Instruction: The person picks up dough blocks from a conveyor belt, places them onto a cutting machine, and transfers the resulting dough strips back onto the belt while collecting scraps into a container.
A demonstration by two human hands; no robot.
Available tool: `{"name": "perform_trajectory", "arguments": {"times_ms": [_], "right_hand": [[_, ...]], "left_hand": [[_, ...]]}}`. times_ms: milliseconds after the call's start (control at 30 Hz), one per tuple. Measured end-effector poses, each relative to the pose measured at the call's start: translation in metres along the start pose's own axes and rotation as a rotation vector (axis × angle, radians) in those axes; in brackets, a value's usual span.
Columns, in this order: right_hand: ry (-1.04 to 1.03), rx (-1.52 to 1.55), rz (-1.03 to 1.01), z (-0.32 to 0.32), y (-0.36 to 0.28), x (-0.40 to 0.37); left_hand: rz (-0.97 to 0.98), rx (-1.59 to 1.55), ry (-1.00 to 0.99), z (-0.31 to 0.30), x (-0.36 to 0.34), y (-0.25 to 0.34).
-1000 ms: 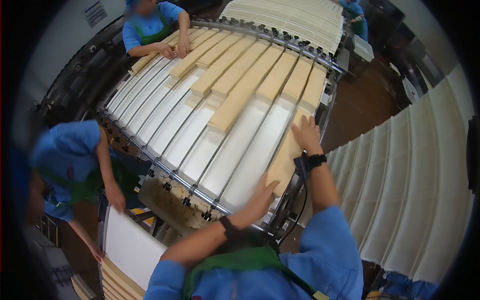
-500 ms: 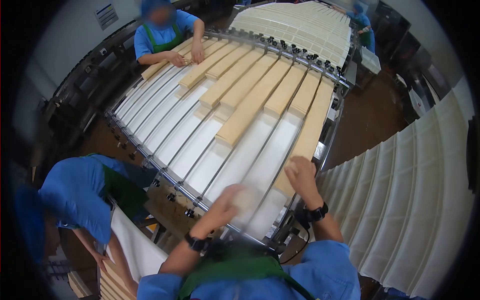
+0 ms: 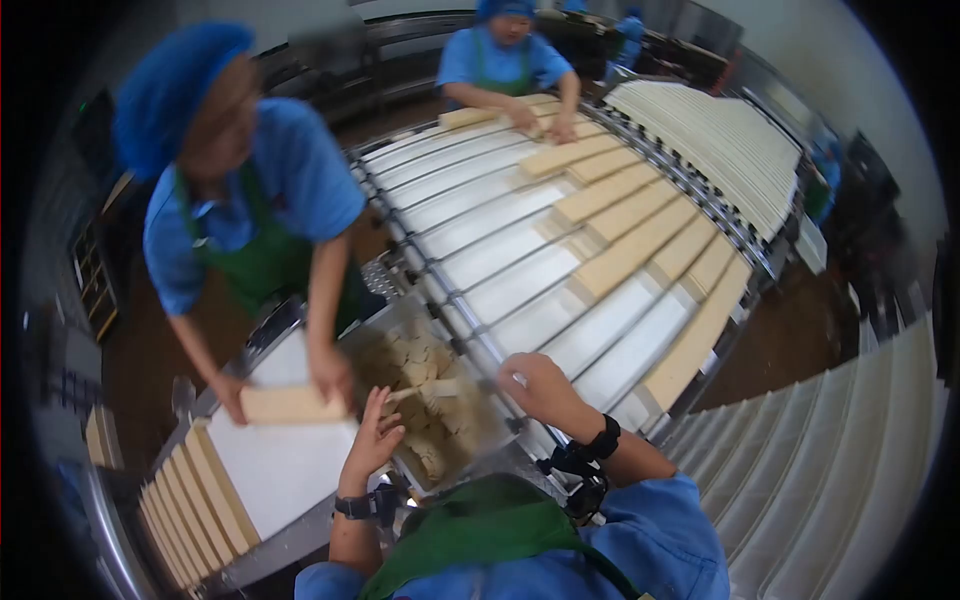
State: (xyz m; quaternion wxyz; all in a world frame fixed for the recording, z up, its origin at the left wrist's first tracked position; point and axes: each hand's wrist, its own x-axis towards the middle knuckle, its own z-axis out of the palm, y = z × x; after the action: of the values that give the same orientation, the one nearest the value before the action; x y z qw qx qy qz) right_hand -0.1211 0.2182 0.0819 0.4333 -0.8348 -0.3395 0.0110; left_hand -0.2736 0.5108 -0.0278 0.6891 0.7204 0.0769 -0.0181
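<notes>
My left hand (image 3: 368, 440) is raised beside a grey bin (image 3: 470, 455) of broken pale pieces (image 3: 425, 360), its fingers apart and nothing held. Close to its fingertips, a pale strip-like piece lies across the bin. My right hand (image 3: 545, 392) is curled at the near edge of the slatted white bed (image 3: 500, 270); a small whitish spot shows between its fingers, too blurred to identify. Long beige slabs (image 3: 630, 250) lie in rows between the bed's metal rods, the nearest one (image 3: 690, 340) beyond my right hand.
At the left, a co-worker (image 3: 250, 200) holds a beige block (image 3: 290, 405) over a white board (image 3: 270, 460) with several slabs at its end. Another co-worker (image 3: 510, 70) handles slabs at the bed's far side. Ridged pale sheets (image 3: 820, 440) stand at the right.
The view has turned left. My left hand has gone from the white bed to the bin, and my right hand has left the nearest slab. The bent co-worker now stands more upright, holding a block.
</notes>
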Motion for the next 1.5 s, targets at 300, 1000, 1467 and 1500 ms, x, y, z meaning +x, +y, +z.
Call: {"name": "perform_trajectory", "arguments": {"times_ms": [300,1000,1467,1500], "right_hand": [[-0.406,0.111,-0.167,0.188,-0.08,0.058],[-0.611,-0.487,-0.303,0.659,-0.243,0.124],[-0.588,-0.403,-0.003,0.642,-0.27,0.161],[-0.539,-0.41,0.03,0.628,-0.245,0.166]], "left_hand": [[-0.061,0.109,0.508,-0.107,-0.131,-0.032],[-0.836,0.843,1.141,-0.24,-0.298,-0.147],[-0.761,0.812,0.884,-0.245,-0.289,-0.134],[-0.719,0.836,0.88,-0.244,-0.279,-0.127]]}}
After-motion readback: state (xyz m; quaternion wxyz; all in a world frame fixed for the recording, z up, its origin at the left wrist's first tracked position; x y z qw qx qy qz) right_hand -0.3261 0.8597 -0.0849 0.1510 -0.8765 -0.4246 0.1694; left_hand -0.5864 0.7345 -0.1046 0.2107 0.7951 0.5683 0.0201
